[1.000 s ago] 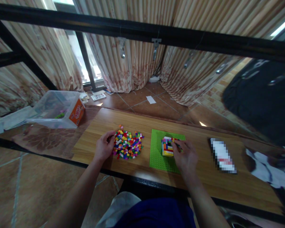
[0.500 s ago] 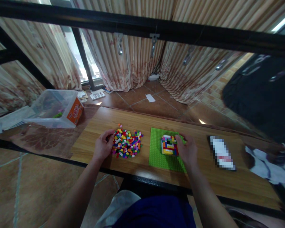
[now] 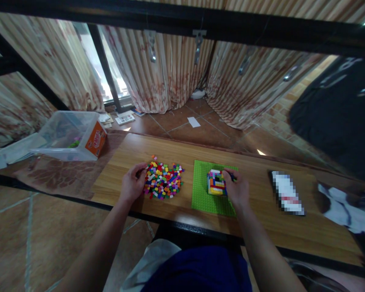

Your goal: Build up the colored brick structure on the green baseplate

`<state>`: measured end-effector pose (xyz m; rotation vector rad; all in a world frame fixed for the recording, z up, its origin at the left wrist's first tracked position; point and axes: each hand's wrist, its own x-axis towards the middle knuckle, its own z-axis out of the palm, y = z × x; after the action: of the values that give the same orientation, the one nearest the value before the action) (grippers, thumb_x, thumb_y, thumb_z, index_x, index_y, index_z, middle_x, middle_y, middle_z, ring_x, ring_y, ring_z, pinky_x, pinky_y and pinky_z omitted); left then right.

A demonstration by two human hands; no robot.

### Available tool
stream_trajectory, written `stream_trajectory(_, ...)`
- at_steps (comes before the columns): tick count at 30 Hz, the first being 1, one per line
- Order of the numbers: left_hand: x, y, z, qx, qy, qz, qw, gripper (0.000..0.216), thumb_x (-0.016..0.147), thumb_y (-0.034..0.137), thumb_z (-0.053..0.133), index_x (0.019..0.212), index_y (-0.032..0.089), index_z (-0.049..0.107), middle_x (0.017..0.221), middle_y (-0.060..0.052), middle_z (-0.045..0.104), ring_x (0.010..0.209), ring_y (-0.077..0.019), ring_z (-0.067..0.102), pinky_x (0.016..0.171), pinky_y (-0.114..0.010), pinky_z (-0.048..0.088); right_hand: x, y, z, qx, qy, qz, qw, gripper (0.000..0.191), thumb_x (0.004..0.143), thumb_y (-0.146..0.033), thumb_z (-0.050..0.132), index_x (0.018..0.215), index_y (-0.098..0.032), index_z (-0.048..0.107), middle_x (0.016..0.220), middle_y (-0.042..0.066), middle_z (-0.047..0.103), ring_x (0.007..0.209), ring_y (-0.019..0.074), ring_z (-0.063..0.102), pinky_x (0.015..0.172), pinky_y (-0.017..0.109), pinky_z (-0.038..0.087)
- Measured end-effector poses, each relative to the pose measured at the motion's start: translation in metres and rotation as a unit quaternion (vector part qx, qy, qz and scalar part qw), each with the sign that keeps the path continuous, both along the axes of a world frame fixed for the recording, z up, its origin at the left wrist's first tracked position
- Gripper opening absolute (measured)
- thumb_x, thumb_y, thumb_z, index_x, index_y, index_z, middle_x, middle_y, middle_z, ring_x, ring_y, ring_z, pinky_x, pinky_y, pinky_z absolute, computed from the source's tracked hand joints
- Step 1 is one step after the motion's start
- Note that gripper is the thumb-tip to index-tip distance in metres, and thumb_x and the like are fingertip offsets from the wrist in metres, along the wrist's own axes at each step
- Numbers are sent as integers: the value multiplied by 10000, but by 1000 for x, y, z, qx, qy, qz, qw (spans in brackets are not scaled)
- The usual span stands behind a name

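Two hands work at the tabletop (image 3: 261,227). The right hand (image 3: 237,190) has its fingers clamped on the brick block (image 3: 216,182) on the green baseplate (image 3: 202,194); press squarely downward. The left hand (image 3: 133,186), fingers curled, rests against the brick pile (image 3: 163,181).

Daylight from the window (image 3: 109,81) behind the curtains (image 3: 158,77) lights my wooden table (image 3: 261,215) softly, leaving faint glare; the view bows at the edges, slightly soft, shadows weak.
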<state>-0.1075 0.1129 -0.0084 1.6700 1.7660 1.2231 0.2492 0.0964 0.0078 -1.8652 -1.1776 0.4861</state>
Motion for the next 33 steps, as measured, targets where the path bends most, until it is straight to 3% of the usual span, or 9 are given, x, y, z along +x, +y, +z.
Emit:
stream_trajectory(10,-1,1,-3,9,4,-4,1000,262,852,308,544,1023,175,692,1025,-68,745,960,-207,692,906,-342,549,-2,1,-2,23,7,21,999,426,804,-488,544,947,-144,750,958,125,745,850,237,665,801,373,509)
stream_trajectory(15,-1,1,-4,19,8,-15,1000,253,860,292,529,1029,189,686,1045,-67,737,982,-211,687,927,-355,544,4,-3,-3,25,-29,37,999,474,840,-532,512,1012,-152,736,1003,134,733,906,250,656,854,412,500)
stream_trajectory(20,1,1,-5,20,4,-12,1000,240,868,286,523,1019,194,685,1059,-68,732,1004,-212,682,954,-363,536,-3,-16,16,115,-142,16,983,447,892,-500,491,1064,-150,709,1058,152,693,1020,274,609,951,482,455)
stream_trajectory(23,2,0,-5,20,-1,-6,1000,236,867,276,527,1024,195,684,1062,-63,731,998,-207,683,957,-360,536,-25,-26,31,152,-147,84,974,345,921,-438,494,1000,-185,716,1020,111,700,982,241,622,926,439,476)
stream_trajectory(26,2,-1,-5,19,-1,-7,1000,241,862,261,530,1037,198,683,1055,-57,733,993,-203,684,947,-354,542,-57,-34,34,135,-143,191,962,287,934,-385,491,964,-214,720,994,82,711,984,226,628,931,418,476)
stream_trajectory(29,3,-1,-4,15,-1,-9,1000,242,862,258,528,1036,198,685,1053,-57,733,991,-205,685,943,-357,544,-87,-37,23,93,-147,262,949,279,940,-327,467,970,-214,720,961,87,711,940,226,627,894,401,481)
stream_trajectory(33,3,-1,-3,4,-1,-7,1000,248,864,259,526,1046,204,684,1056,-60,734,986,-214,686,941,-379,548,-107,-34,3,52,-162,277,946,273,930,-284,455,972,-201,712,935,97,703,904,236,615,863,394,472)
